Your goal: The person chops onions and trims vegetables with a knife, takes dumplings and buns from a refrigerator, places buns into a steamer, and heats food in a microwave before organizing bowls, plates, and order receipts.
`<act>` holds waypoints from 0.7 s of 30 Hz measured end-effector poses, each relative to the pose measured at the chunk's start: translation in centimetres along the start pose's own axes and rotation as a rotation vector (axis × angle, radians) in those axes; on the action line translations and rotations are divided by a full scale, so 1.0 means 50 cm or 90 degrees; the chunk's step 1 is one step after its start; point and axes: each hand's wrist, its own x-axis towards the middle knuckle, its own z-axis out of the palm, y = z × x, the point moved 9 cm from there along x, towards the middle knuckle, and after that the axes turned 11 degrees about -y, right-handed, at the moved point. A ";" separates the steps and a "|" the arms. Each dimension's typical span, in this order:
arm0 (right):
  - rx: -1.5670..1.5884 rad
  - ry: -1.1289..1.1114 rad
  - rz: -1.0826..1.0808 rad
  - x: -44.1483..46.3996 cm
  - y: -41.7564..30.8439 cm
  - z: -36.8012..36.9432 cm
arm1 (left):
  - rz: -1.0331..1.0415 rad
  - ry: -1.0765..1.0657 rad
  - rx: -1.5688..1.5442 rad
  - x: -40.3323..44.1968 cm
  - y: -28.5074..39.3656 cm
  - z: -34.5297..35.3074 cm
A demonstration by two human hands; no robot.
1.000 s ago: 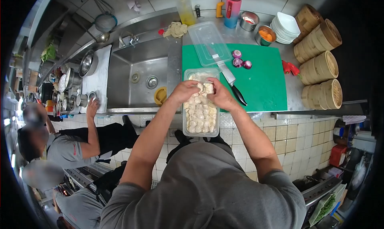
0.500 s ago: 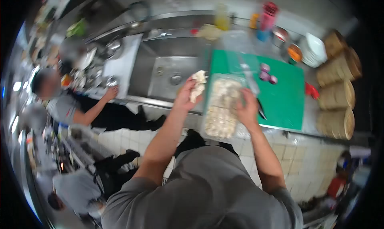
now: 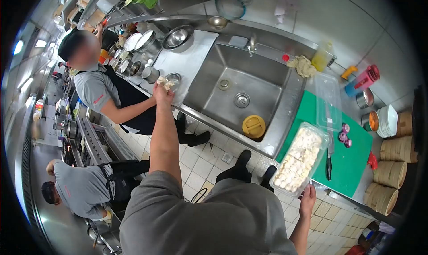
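Note:
My left hand [image 3: 162,96] is stretched far out to the left, its fingers closed on a pale, ragged food piece [image 3: 166,83] beside a small metal bowl [image 3: 173,79]. At the lower right, my right hand [image 3: 307,200] grips the near corner of a clear plastic container [image 3: 313,165]. Rows of pale, floury pieces [image 3: 296,159] fill the container, which lies tilted over the front edge of the green cutting board [image 3: 352,166]. A black-handled knife [image 3: 329,166] and cut red onions [image 3: 343,135] lie on the board, next to a clear lid [image 3: 329,101].
A steel sink [image 3: 240,76] holding a yellow object [image 3: 253,126] lies between my hands. Close to my left hand stands a co-worker [image 3: 107,90]; another person [image 3: 84,188] is at the lower left. Bamboo steamers [image 3: 389,174] and white dishes [image 3: 387,121] are at the right.
My view has turned left. My left hand has left the container and reached far left with a pale piece. My right hand has moved from the container's side to its near corner.

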 end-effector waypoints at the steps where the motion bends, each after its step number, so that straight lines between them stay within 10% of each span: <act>1: 0.038 0.041 0.030 -0.003 0.010 0.001 | 0.000 0.004 -0.004 0.023 0.006 -0.012; 12: -0.160 0.013 -0.025 0.010 -0.068 0.079 | -0.059 0.071 0.258 0.106 -0.002 -0.067; 14: -0.186 0.047 -0.030 -0.003 -0.079 0.099 | 0.057 0.170 0.746 0.028 0.132 0.003; 16: -0.153 0.062 -0.076 -0.009 -0.059 0.107 | 0.060 0.187 0.754 0.041 0.139 -0.038; 19: -0.065 0.080 -0.002 -0.020 -0.026 0.113 | 0.042 -0.445 1.219 0.032 0.003 0.026; 21: 0.033 0.077 0.046 -0.031 -0.036 0.135 | -0.006 -0.283 1.070 0.070 0.029 0.002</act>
